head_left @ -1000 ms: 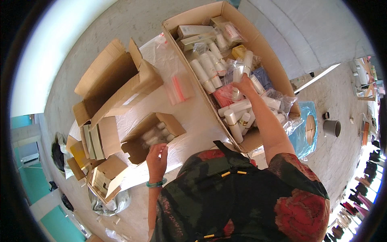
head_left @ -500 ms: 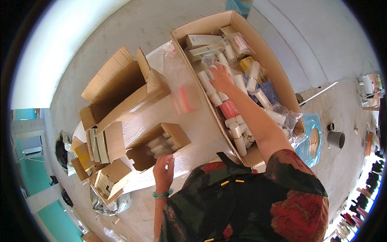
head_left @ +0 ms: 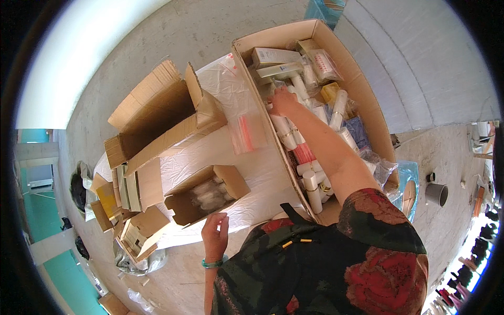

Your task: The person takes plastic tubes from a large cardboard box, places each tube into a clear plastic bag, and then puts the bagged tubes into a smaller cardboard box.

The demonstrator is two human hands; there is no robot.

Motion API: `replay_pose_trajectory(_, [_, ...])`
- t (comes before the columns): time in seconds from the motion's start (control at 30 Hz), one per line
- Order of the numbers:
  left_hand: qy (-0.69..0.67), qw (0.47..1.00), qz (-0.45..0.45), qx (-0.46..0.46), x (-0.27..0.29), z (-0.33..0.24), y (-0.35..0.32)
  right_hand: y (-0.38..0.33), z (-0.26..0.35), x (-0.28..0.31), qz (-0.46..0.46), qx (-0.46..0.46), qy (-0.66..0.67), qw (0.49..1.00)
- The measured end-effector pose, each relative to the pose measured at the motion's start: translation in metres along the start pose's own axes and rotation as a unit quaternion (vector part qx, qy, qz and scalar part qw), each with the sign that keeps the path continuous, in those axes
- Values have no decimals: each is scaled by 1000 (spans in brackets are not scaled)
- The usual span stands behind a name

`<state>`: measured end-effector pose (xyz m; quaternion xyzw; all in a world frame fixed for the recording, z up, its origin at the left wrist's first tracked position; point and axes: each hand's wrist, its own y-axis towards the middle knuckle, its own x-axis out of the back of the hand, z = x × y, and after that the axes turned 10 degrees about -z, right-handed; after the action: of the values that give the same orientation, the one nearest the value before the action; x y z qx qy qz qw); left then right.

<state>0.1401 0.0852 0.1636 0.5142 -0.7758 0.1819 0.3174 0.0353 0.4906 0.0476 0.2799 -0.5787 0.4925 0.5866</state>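
Head view: your right hand (head_left: pixel 285 101) is inside the big carton (head_left: pixel 375 100), upper centre of the frame, fingers bent down over the white bottles (head_left: pixel 311 191). Its fingertips are hidden among them, so you cannot tell whether it has closed on anything. Your left hand (head_left: pixel 215 231), lower centre, is narrow, thumb near the curled fingers, just beside the near edge of the small box (head_left: pixel 231 178). Nothing shows in it, though you cannot tell what the palm side hides.

As far as the small box goes, it looks part filled: wrapped pieces (head_left: pixel 212 195) sit toward its right end, and bare cardboard shows at its left. You cannot count them from here.

The big carton looks far from emptied. At least 5 white bottles lie loose there, mixed with flat boxes (head_left: pixel 277 56) at the top, a yellow pack (head_left: pixel 331 92) and a pink bundle (head_left: pixel 303 153). On the white sheet (head_left: pixel 262 181) in the middle, you have clear bags (head_left: pixel 245 134) with pink edges lying flat, apart from both hands. The brown carton (head_left: pixel 202 123) at upper left stands with its flaps up
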Motion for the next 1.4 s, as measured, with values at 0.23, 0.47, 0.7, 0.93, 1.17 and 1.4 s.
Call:
replay_pose_trajectory(0.23, [-4, 1000, 15, -19, -2, -2, 9, -44, -13, 31, 5, 53, 142, 988])
replay_pose_trajectory(0.47, [0, 999, 25, -22, 1, -4, 14, -121, -1, 49, -37, 131, 72, 988])
replay_pose_trajectory(0.7, [18, 1000, 11, -18, 8, 3, 10, -180, -40, 39, -210, 92, 192, 954])
replay_pose_trajectory(0.93, [3, 1000, 8, -12, 17, 11, 7, -213, -65, 33, -277, -42, 293, 914])
replay_pose_trajectory(1.17, [-12, 998, 38, -52, 27, 27, 8, -242, -67, 57, -400, -149, 413, 804])
replay_pose_trajectory(1.4, [-173, 983, 60, -31, 38, 40, 14, -286, -37, 94, -426, -144, 769, 454])
